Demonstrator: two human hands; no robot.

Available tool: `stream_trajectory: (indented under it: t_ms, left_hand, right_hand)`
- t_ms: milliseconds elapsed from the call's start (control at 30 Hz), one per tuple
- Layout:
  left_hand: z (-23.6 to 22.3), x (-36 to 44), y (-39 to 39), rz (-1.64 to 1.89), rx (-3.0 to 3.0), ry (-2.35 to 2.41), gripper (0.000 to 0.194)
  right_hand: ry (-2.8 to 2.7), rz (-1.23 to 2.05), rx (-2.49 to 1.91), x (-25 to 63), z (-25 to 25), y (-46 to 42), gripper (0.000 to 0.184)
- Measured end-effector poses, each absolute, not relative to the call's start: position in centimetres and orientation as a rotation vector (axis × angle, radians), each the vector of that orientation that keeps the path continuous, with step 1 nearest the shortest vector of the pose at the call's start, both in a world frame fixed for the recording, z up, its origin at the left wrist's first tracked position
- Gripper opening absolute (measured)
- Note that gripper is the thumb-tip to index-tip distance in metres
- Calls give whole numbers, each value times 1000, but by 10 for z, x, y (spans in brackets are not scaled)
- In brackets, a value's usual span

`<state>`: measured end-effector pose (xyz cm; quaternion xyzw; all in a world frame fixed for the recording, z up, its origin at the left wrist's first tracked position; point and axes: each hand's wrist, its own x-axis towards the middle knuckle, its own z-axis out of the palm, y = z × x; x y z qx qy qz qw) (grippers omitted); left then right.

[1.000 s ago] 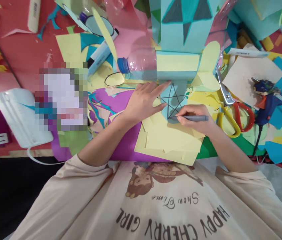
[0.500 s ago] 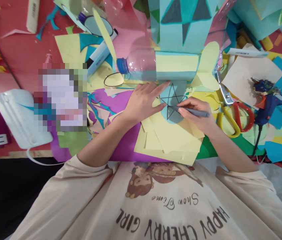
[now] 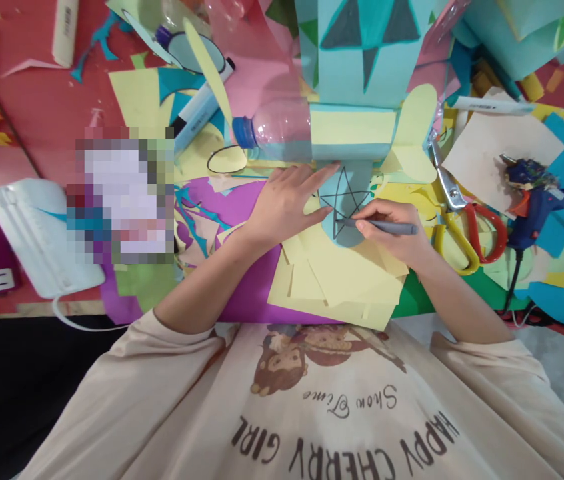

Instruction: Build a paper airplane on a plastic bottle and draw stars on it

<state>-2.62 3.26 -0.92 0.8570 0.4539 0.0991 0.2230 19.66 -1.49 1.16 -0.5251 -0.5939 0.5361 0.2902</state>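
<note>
A grey marker (image 3: 396, 227) lies in the closed fingers of my right hand (image 3: 393, 223), its tip on the lower left part of a dark star outline (image 3: 345, 193). The star is drawn on a rounded blue paper piece (image 3: 335, 232). My left hand (image 3: 286, 201) rests flat with fingers spread, its forefinger and thumb touching the left side of the blue piece. Beneath are loose pale yellow sheets (image 3: 347, 287) and purple paper (image 3: 249, 293). Just above is a clear plastic bottle (image 3: 279, 130) with a blue cap, partly wrapped in blue and yellow paper.
To the right lie scissors (image 3: 455, 193) with red and yellow handles and a blue glue gun (image 3: 537, 207) with its cable. A blue marker (image 3: 202, 110) is at upper left. A white case (image 3: 45, 237) lies farther left, beside a pixelated area. Paper scraps surround everything.
The marker tip has shifted slightly down and left along the lower part of the star. My left hand stays in the same place.
</note>
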Motion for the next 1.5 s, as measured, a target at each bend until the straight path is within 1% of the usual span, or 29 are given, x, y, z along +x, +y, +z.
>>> stream_trajectory:
  t_ms: [133, 567, 700, 867, 1033, 1267, 1500]
  left_hand:
    - [-7, -25, 33, 249, 2335, 1265, 60]
    - [-12, -27, 32, 296, 2383, 1258, 59]
    - [-11, -26, 33, 288, 2378, 1255, 57]
    - [-13, -27, 32, 332, 2412, 1254, 57]
    - [-12, -26, 32, 309, 2419, 1264, 58]
    - [-12, -27, 33, 332, 2417, 1250, 57]
    - [-12, -27, 33, 298, 2420, 1253, 58]
  right_hand:
    - [-1623, 1459, -1354, 198, 11, -15, 8]
    - [-1652, 1516, -1386, 198, 17, -14, 11]
    - [-1557, 1462, -1413, 197, 13, -14, 11]
    - [-1575, 1412, -1413, 196, 13, -14, 11]
    - [-1583, 1476, -1392, 197, 14, -13, 11]
    - [-1480, 1422, -1457, 199, 8, -14, 15]
    - [-1459, 1415, -1472, 196, 10, -15, 14]
